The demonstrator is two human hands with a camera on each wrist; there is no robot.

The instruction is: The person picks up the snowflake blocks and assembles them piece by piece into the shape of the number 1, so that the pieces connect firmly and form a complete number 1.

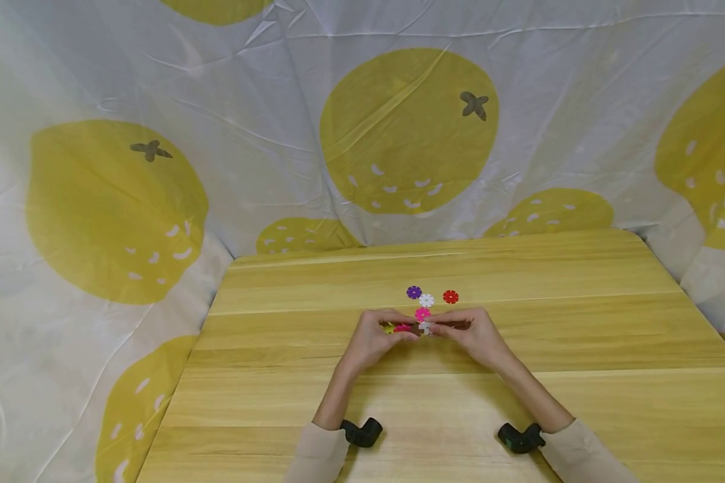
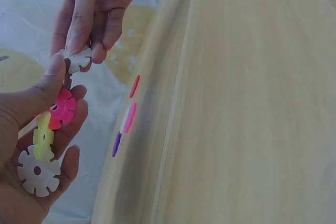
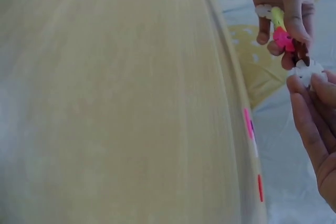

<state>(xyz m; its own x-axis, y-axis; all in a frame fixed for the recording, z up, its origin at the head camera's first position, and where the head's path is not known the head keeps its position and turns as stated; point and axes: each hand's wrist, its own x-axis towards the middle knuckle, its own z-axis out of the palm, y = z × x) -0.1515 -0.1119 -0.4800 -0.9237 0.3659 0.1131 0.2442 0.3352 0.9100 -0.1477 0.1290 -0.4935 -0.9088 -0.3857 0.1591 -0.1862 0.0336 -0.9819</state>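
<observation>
Far table edge [image 1: 435,245] lies beyond fingers [image 1: 457,314] gripping discs [image 2: 65,108].

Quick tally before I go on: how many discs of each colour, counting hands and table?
White discs: 3
Pink discs: 2
Yellow disc: 1
Brown disc: 1, partly hidden
Purple disc: 1
Red disc: 1
Total: 9 visible

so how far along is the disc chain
Done: end white disc, yellow disc and pink disc look linked, with a brown disc next, in the left grip. In hand: the right grip pinches another white disc against the brown one; locking is unclear. Remaining: a purple disc, third white disc, second pink disc and red disc on the table, possibly next.
</observation>
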